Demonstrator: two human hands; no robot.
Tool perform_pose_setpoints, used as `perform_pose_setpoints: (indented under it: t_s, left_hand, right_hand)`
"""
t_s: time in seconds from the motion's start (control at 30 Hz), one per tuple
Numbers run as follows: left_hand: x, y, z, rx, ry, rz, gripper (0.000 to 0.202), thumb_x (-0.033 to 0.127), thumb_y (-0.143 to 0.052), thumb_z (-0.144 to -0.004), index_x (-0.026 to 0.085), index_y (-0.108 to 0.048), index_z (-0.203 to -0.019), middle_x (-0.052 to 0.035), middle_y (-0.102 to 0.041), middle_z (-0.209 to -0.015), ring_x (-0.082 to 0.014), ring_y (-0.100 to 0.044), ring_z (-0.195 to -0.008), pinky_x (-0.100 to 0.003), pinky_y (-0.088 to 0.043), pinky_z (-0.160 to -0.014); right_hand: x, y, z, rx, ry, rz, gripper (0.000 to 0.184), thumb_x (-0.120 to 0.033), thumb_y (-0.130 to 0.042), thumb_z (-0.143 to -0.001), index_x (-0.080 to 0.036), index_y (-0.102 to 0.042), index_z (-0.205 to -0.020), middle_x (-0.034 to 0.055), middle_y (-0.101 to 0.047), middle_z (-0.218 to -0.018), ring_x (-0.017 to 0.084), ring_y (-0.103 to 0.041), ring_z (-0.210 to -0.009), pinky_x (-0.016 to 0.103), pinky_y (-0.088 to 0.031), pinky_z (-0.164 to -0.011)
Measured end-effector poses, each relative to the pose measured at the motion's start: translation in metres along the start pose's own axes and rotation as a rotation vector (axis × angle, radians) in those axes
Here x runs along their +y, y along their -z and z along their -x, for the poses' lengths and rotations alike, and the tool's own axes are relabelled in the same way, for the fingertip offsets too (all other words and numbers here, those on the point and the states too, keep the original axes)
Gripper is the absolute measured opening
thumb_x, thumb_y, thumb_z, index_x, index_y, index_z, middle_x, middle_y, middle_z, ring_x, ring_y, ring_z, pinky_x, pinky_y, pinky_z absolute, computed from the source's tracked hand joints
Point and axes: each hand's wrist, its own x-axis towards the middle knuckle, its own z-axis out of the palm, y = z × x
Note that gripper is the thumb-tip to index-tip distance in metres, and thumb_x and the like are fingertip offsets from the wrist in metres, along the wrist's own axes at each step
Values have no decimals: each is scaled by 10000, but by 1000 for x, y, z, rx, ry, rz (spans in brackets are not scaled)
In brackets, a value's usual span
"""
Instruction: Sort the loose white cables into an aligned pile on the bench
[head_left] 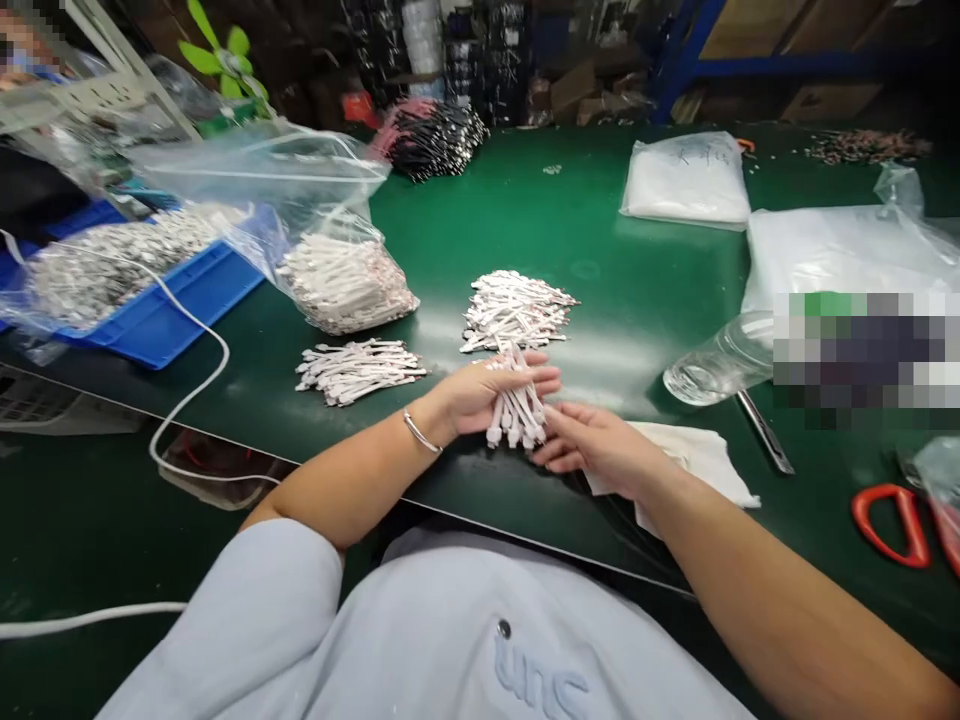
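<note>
A bunch of short white cables (517, 412) with small connector ends lies across my left hand (480, 395), whose thumb presses over it. From the right, my right hand (592, 440) has its fingertips curled at the lower connector ends of the same bunch. Just behind my hands is a loose pile of similar white cables (517, 308). A flatter, more aligned pile of white cables (360, 370) rests left of my left hand. Beneath my right wrist a white cloth or paper piece (701, 460) is partly covered.
A clear bag of white cables (349, 270) stands beside a blue tray (187, 320) of small parts. To the right are a clear cup (712, 360) on its side, a metal tool (765, 432) and red-handled scissors (892, 525). A white cord (217, 370) hangs over the table's edge.
</note>
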Motion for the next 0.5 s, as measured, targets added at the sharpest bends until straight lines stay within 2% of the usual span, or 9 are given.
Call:
perform_pose_setpoints:
  t_s: [0.23,0.4,0.5]
  left_hand:
    - [6,4,-4,-15,14,-16,180,36,-529,-859,124,-655,-954,-84,-739,-954,-186,-712,-905,-482,-359,-1105]
    - [6,4,-5,-7,-4,-25,140,44,-534,-851,114,-655,-869,-96,-744,-944,-207,-714,-902,-498,-385,-1080]
    - [5,1,-5,-10,-25,11,143,44,-526,-857,119,-646,-830,-97,-744,-942,-201,-712,-916,-477,-397,-1074]
  right_hand:
    - [0,1,-3,172,163,116,357,-499,-749,-688,-165,-649,-767,13,-663,-711,105,-614,-638,201,-470,-554]
    - [0,-1,0,233,182,46,318,-447,-740,-676,-171,-584,-691,17,-660,-764,108,-615,-649,208,-483,-547]
    - [2,-2,0,211,190,24,313,-457,-737,-689,-179,-607,-753,11,-658,-790,120,-625,-712,224,-511,-598]
